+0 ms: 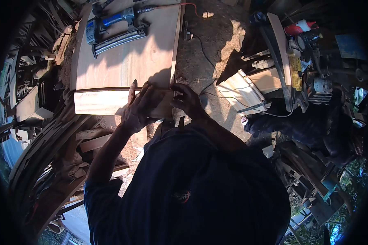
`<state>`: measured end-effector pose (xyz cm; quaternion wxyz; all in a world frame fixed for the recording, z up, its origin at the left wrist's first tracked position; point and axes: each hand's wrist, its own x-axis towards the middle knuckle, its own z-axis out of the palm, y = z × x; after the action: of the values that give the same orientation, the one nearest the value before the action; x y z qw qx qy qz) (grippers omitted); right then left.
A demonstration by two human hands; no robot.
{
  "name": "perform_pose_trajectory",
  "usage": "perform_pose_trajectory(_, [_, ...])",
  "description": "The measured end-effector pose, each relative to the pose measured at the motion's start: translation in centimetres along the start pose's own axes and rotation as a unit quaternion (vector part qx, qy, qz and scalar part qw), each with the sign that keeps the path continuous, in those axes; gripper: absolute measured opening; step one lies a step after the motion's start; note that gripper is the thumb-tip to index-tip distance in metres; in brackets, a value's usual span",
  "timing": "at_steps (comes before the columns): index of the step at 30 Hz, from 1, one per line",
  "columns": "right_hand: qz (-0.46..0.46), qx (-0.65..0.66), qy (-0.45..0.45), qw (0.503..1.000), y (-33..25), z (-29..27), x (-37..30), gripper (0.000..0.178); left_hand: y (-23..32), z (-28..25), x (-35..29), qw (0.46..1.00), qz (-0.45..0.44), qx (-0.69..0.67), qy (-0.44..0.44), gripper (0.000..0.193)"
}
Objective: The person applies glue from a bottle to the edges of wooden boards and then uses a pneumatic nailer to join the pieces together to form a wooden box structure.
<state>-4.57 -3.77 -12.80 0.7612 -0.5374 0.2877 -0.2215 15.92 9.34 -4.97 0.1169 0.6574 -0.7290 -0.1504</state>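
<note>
A pale wooden board [100,103] lies along the near edge of a large wooden panel [122,71], with a thin dark line between them. My left hand [140,105] rests on the board with its fingers stretched out toward the joint. At the right end my right hand [189,101] has its fingers curled at the corner where board and panel meet, gripping the board's end. Shadow darkens both hands and partly hides the right fingertips. On the panel's far part lies a blue and grey nail gun [114,30], out of reach of both hands.
An orange-red hose [188,4] runs from the nail gun. A dark cable [204,49] crosses the sawdust-covered floor on the right. Wooden pieces [243,92] and a red and white bottle [300,27] lie beyond. Another person's dark-clothed leg [282,120] reaches in from the right. Scrap timber [53,159] crowds the left.
</note>
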Motion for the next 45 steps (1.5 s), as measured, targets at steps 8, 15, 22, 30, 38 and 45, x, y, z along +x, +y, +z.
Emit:
perform_pose_trajectory(8, [-0.049,-0.112,-0.048,0.991,0.3,-0.1,-0.6,0.068,-0.5,0.7,-0.5,1.0,0.01,0.025,-0.001,0.07])
perform_pose_trajectory(15, [-0.192,-0.42,-0.162,0.872,-5.1,0.1,-1.6,0.076,-1.0,1.0,-0.3,1.0,0.003,0.006,0.002,0.068])
perform_pose_trajectory(22, [-0.245,-0.403,-0.167,0.866,-3.0,0.0,-1.0,0.071,-0.7,1.0,-0.3,1.0,-0.003,-0.002,-0.002,0.066])
perform_pose_trajectory(30, [-0.218,-0.356,-0.117,0.901,-2.7,1.1,-1.2,0.062,-0.6,1.2,-0.2,1.0,-0.011,0.01,0.008,0.065])
perform_pose_trajectory(38, [-0.223,-0.361,-0.122,0.897,-3.0,0.8,-0.8,0.053,-0.4,1.2,-0.1,0.999,-0.019,0.027,0.009,0.067])
perform_pose_trajectory(45, [-0.201,-0.349,-0.105,0.909,-3.7,1.3,-0.9,0.041,-0.5,1.0,0.2,1.0,-0.024,0.019,-0.004,0.073])
